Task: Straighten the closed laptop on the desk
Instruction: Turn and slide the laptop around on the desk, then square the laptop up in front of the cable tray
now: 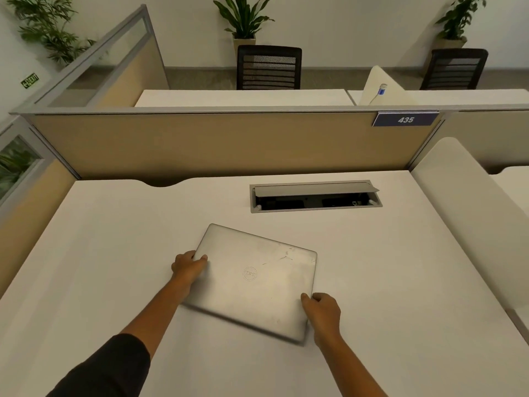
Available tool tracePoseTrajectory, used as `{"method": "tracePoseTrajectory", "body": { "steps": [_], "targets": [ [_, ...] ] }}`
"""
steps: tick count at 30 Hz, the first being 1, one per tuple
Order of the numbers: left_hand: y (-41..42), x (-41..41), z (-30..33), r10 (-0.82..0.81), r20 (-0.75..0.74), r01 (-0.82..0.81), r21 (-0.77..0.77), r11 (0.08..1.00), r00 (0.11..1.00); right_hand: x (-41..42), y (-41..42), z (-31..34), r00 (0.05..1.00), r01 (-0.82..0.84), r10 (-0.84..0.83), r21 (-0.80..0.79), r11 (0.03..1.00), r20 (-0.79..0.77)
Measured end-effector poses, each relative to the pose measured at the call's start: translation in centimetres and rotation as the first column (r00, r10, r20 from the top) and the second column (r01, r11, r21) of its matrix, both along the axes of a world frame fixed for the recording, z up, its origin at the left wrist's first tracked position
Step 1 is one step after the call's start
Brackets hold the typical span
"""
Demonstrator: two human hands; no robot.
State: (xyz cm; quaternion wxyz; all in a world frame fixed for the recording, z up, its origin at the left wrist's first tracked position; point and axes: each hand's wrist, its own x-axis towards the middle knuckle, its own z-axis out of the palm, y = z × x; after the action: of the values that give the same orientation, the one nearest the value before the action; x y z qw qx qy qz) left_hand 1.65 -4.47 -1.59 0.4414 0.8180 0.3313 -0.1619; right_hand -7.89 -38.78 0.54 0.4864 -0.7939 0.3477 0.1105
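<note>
The left hand clasps the left edge of the closed silver laptop, thumb on the lid; the right hand clasps its near right corner. The laptop lies mid-surface, skewed against the cable hatch behind. Straightening looks begun, not finished: it needs squaring up.

The closed silver laptop lies askew on the white desk (its near edge blurred). The left hand grips its left edge; the right hand grips its near right corner.
</note>
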Motion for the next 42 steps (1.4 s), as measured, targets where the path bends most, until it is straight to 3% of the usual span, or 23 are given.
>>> {"method": "tracePoseTrajectory", "body": {
  "steps": [11,19,29,38,40,42],
  "targets": [
    [2.3,1.7,-3.2,0.12,-0.02,-0.122,-0.255,0.959,0.993,0.3,0.2,-0.2,0.992,0.127,-0.126,0.125,0.984,-0.02],
    [-0.2,0.4,-0.3,0.254,0.03,-0.228,-0.351,0.908,0.967,2.2,-0.1,-0.2,0.984,0.175,-0.171,0.089,0.981,-0.051],
    [-2.6,-0.1,0.4,0.357,-0.037,-0.336,-0.44,0.833,0.933,7.5,-2.4,1.3,0.994,0.11,-0.111,0.047,0.993,0.024],
    [0.7,1.3,-9.8,0.373,-0.083,-0.358,-0.53,0.769,0.924,12.2,-4.3,0.2,0.998,0.027,-0.027,0.003,1.0,0.064],
    [0.1,1.2,-8.7,0.399,-0.094,-0.382,-0.548,0.744,0.912,12.8,-4.7,-0.2,0.998,0.015,-0.015,-0.009,1.0,0.068],
    [-2.4,0.6,-3.4,0.412,-0.101,-0.395,-0.557,0.731,0.905,13.4,-5.1,-0.6,0.997,0.015,-0.014,-0.013,1.0,0.069]
  ]
}}
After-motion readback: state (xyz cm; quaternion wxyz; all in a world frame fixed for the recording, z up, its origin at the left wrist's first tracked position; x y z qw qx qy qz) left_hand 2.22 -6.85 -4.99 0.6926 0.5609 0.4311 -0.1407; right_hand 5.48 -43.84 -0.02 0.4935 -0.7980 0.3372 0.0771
